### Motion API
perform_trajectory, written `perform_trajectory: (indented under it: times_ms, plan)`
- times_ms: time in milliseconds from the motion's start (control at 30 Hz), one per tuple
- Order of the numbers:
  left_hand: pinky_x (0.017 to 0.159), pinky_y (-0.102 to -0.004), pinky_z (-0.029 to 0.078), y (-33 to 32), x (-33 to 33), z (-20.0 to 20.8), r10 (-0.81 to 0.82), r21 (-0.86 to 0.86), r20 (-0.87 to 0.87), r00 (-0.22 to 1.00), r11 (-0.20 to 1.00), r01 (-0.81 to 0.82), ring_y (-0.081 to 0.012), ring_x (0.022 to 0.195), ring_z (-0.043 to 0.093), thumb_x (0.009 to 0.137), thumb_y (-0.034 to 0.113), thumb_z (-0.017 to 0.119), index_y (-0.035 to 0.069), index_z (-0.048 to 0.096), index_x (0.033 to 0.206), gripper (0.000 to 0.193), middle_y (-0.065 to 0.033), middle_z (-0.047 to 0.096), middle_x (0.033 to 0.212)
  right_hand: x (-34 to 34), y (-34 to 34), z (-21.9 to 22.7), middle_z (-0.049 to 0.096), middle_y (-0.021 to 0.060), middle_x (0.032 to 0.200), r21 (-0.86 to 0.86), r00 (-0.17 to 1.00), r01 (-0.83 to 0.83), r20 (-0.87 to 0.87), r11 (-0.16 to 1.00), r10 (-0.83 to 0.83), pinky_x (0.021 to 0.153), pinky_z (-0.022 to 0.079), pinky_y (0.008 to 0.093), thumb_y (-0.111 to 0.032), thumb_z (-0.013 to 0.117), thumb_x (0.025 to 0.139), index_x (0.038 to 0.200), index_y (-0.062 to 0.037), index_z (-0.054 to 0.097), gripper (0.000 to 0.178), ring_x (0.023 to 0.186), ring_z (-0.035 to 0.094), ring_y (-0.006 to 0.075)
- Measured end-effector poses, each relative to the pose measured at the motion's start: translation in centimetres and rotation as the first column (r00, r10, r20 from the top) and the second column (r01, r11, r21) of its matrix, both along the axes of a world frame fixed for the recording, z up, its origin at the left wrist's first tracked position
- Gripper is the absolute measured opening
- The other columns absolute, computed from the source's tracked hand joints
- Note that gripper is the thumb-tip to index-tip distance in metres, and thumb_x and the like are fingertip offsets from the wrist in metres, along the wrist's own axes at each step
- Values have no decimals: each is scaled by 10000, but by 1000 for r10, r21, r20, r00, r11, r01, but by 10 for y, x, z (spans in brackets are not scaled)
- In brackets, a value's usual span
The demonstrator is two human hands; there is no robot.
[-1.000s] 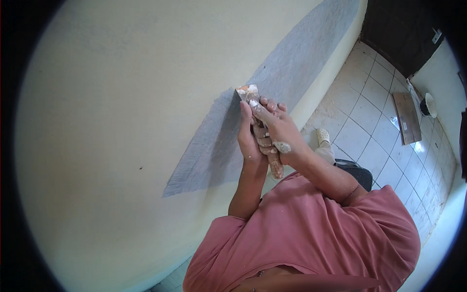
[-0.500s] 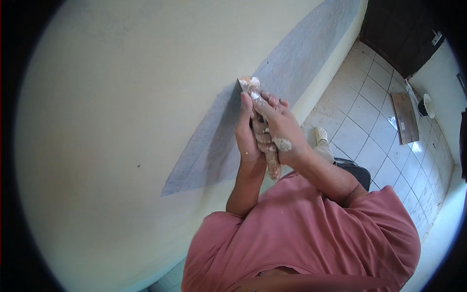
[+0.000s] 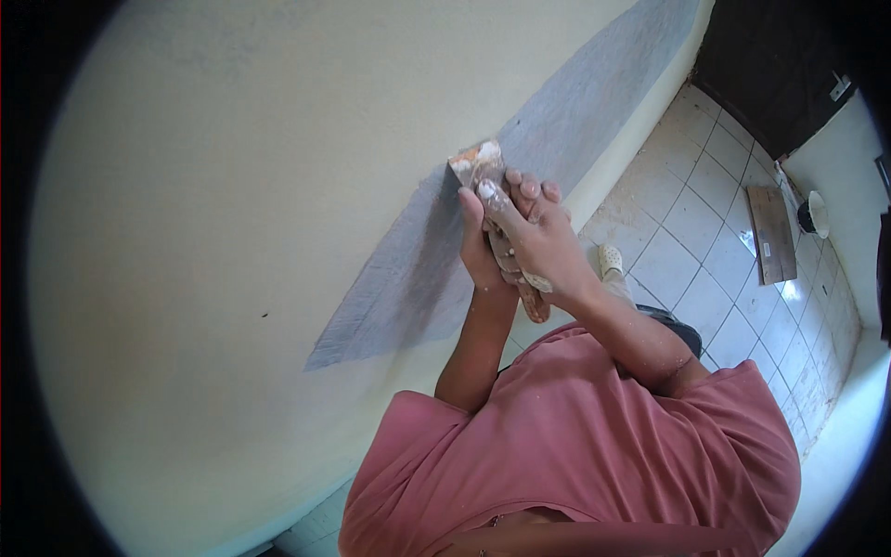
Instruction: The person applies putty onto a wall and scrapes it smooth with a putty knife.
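Note:
A putty knife (image 3: 486, 167) caked with white and orange-brown smears meets the cream wall (image 3: 213, 232) at the upper edge of a long grey-blue patch (image 3: 408, 269). My right hand (image 3: 543, 237) is closed round its handle, with the thumb laid along it toward the blade and the fingertips curled on the far side. From the left, my left hand (image 3: 481, 241) presses against the same handle, thumb pointing up; most of its fingers are hidden behind the tool and the right hand. Pale paste spots both hands. The brown handle end sticks out below them.
White floor tiles (image 3: 687, 223) run along the wall's foot on the right. A brown board (image 3: 770, 232) lies there beside a black and white bucket (image 3: 814, 215). A dark door (image 3: 770, 65) stands at the far right. Below me show a pale clog (image 3: 610, 260) and a dark object (image 3: 673, 325).
The putty knife has tilted, its handle end swinging up and right while the blade stays near the patch's upper edge. Both hands have shifted slightly right with it, still holding on.

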State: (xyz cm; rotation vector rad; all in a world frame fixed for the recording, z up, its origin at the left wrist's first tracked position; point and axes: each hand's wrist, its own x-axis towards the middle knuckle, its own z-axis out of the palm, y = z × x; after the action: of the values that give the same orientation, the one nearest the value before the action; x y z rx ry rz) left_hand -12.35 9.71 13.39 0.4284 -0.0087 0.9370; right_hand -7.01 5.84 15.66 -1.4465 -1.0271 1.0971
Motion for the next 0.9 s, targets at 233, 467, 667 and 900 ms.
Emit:
perform_trajectory:
  times_ms: [233, 467, 667, 900]
  plan:
    - [918, -377, 345, -7, -3, -8, 175, -17, -94, 980, 984, -177, -190, 863, 480, 900, 469, 377, 9, 477, 976, 477, -73, 492, 844, 7, 7, 8, 578, 83, 994, 95, 977, 1, -210, 995, 19, 907, 308, 271, -277, 482, 885, 1066, -26, 576, 324, 1002, 480, 148]
    - [814, -517, 365, 5, -8, -30, 41, 59, 26, 999, 997, -43, -300, 1002, 422, 878, 569, 300, 66, 484, 1081, 573, -52, 510, 963, 7, -2, 11, 576, 97, 959, 106, 995, 21, 91, 994, -31, 923, 309, 278, -322, 499, 864, 1069, -35, 576, 361, 978, 492, 178]
    - [878, -451, 337, 6, 18, -49, 7, 55, 214, 977, 998, -19, -261, 1013, 381, 845, 593, 371, 104, 468, 1063, 545, -36, 478, 961, 18, 9, -1, 582, 119, 974, 124, 952, 47, 294, 991, -82, 930, 313, 285, -334, 484, 866, 1078, -51, 580, 367, 1010, 490, 240]
    - [823, -512, 344, 10, 24, -27, 63, 193, 238, 969, 975, -110, -280, 991, 402, 862, 606, 281, 94, 486, 1088, 597, -29, 510, 967, 27, 14, -2, 545, 214, 1045, 181, 976, -99, 212, 979, 59, 891, 353, 390, -396, 437, 864, 1124, 2, 522, 483, 1012, 476, 354]
